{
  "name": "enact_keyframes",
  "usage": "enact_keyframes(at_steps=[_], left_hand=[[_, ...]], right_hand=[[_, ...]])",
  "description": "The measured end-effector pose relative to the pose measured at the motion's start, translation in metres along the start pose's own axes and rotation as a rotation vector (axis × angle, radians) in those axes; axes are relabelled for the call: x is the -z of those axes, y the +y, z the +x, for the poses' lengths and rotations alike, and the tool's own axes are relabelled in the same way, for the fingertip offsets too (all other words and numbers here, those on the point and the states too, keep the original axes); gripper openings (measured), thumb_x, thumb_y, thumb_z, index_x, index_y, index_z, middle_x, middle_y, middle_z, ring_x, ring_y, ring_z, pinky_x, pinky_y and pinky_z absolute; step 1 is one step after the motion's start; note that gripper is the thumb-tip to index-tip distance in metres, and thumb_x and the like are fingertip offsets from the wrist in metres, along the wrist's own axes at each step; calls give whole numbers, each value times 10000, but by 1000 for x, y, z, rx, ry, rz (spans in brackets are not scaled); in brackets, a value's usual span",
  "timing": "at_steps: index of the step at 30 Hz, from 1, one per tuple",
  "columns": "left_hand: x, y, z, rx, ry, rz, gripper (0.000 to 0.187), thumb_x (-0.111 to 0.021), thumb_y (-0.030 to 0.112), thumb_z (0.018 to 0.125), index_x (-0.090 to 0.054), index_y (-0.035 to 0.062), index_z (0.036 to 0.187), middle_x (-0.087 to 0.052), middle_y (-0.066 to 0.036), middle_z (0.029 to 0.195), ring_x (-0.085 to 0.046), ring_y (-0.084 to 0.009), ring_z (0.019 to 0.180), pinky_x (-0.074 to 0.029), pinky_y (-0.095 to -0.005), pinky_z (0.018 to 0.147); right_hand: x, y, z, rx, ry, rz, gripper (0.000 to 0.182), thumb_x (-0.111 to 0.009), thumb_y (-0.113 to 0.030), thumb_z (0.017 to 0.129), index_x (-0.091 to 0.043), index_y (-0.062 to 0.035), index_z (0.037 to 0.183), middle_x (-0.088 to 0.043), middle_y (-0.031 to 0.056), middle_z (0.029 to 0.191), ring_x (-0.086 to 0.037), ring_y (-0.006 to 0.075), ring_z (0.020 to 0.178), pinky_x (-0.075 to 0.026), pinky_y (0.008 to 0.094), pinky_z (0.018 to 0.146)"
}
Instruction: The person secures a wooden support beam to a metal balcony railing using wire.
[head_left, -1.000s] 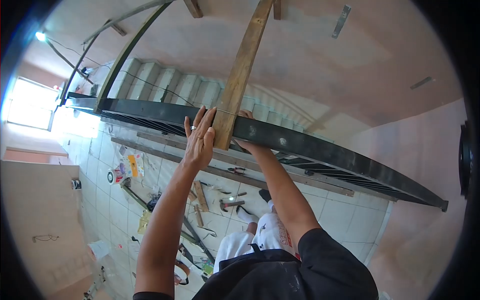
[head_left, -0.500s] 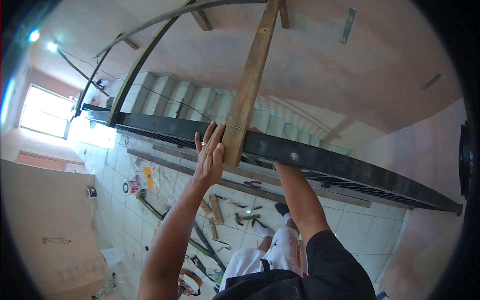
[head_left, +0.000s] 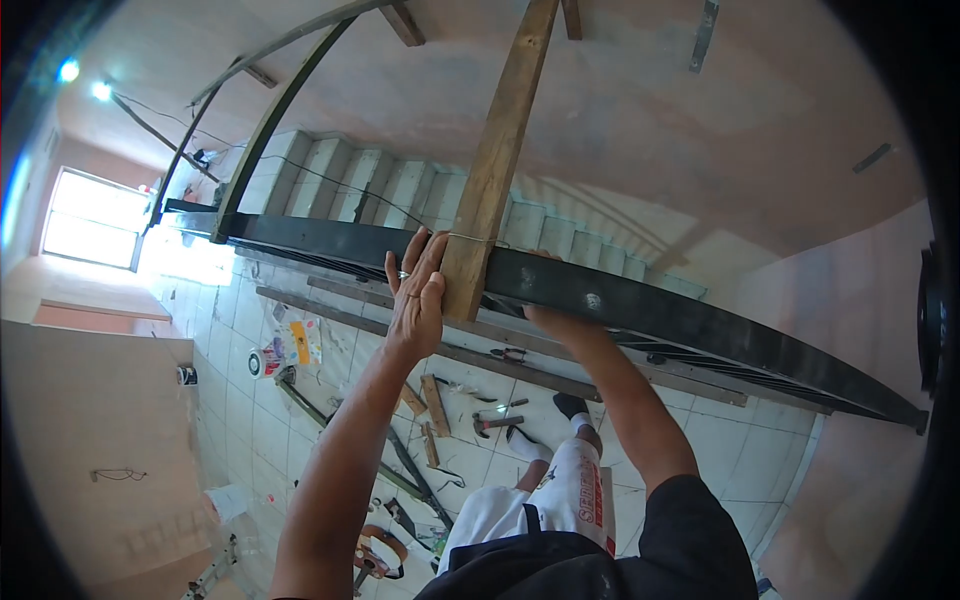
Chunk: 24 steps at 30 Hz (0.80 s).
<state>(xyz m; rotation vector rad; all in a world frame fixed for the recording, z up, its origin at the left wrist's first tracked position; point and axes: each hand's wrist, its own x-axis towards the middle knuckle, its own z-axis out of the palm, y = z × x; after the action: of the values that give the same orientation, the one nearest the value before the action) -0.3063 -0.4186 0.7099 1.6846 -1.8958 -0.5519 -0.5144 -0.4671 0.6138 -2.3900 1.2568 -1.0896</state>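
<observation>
A wooden plank (head_left: 497,150) lies across the dark metal beam (head_left: 660,312), with a thin wire looped over it at the beam. My left hand (head_left: 415,298) rests on the beam against the plank's left side, fingers spread. My right hand (head_left: 548,312) reaches under the beam just right of the plank; most of its fingers are hidden behind the metal, with a bit of fingertip at the beam's far edge.
Pale stairs (head_left: 400,190) run beyond the beam. On the tiled floor lie a hammer (head_left: 497,422), pliers (head_left: 508,354), wood pieces (head_left: 435,405) and a white bucket (head_left: 262,362). Curved metal bars (head_left: 268,125) rise at the left.
My right hand and forearm have shifted slightly left and up under the beam, with the elbow bent more. My left hand stays beside the plank. The view has shifted a little.
</observation>
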Motion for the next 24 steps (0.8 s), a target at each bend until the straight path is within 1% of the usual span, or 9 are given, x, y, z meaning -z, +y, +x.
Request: enact_keyframes(at_steps=[1, 3, 6, 7, 9, 13, 16, 18, 24], left_hand=[[0, 0, 1, 1, 6, -9, 599, -228, 274, 951, -375, 65, 1494, -382, -94, 1545, -183, -236, 1510, 105, -464, 1197], [0, 2, -1, -5, 1, 11, 597, -220, 269, 954, -377, 66, 1493, -382, -91, 1546, -188, -237, 1508, 101, -471, 1196], [0, 2, -1, -1, -2, 17, 587, -219, 257, 959, -380, 68, 1492, -380, -91, 1546, -190, -237, 1506, 98, -482, 1195], [0, 0, -2, 2, 1, 15, 587, -219, 257, 959, -380, 68, 1492, -380, -91, 1546, -190, -237, 1506, 98, -482, 1195], [-2, -1, -1, -26, 22, 20, 577, -220, 252, 968, -383, 64, 1489, -384, -95, 1544, -191, -240, 1506, 94, -488, 1193], [-5, -4, -1, -43, 32, 17, 570, -219, 257, 978, -386, 58, 1486, -390, -105, 1541, -195, -249, 1504, 93, -491, 1190], [-5, -4, -1, -45, 55, 16, 570, -217, 268, 985, -386, 55, 1486, -402, -115, 1531, -205, -257, 1500, 81, -499, 1189], [-6, -7, 0, -49, 56, 38, 566, -214, 270, 986, -390, 53, 1478, -413, -124, 1516, -213, -261, 1498, 67, -515, 1187], [-7, -5, -1, -51, 80, 24, 557, -216, 281, 989, -399, 45, 1458, -430, -135, 1493, -231, -275, 1490, 56, -532, 1181]], right_hand=[[-1, -2, -10, 6, -6, -7, 260, -558, -162, 890, -677, -88, 1109, -674, 171, 976, -653, 327, 921, -510, 442, 828], [-12, -2, -33, -26, -66, -296, 275, -558, -128, 871, -673, -46, 1107, -664, 191, 1038, -624, 370, 1010, -472, 490, 908], [-32, -10, -35, -139, -3, -270, 282, -585, -124, 851, -671, -13, 1096, -653, 218, 1051, -614, 406, 1012, -460, 515, 916], [-36, -15, -36, -136, -6, -270, 282, -585, -124, 851, -671, -13, 1096, -653, 218, 1051, -614, 406, 1012, -460, 515, 916], [-38, -26, -36, -141, 75, -232, 278, -638, -110, 825, -647, 27, 1067, -644, 219, 945, -626, 404, 898, -476, 515, 851], [-32, -51, -35, -73, 116, -135, 262, -627, -103, 849, -634, 36, 1071, -642, 210, 933, -623, 401, 879, -475, 518, 850], [-24, -73, -31, -84, 111, -241, 238, -616, -104, 847, -625, 30, 1043, -637, 203, 926, -620, 390, 847, -486, 493, 833], [-23, -78, -29, -194, -44, -323, 208, -595, -96, 828, -628, 14, 1001, -634, 186, 922, -619, 369, 832, -499, 452, 813], [-49, -84, -23, -161, 80, -290, 207, -581, -83, 790, -628, 13, 967, -608, 152, 868, -624, 315, 826, -512, 406, 774]])
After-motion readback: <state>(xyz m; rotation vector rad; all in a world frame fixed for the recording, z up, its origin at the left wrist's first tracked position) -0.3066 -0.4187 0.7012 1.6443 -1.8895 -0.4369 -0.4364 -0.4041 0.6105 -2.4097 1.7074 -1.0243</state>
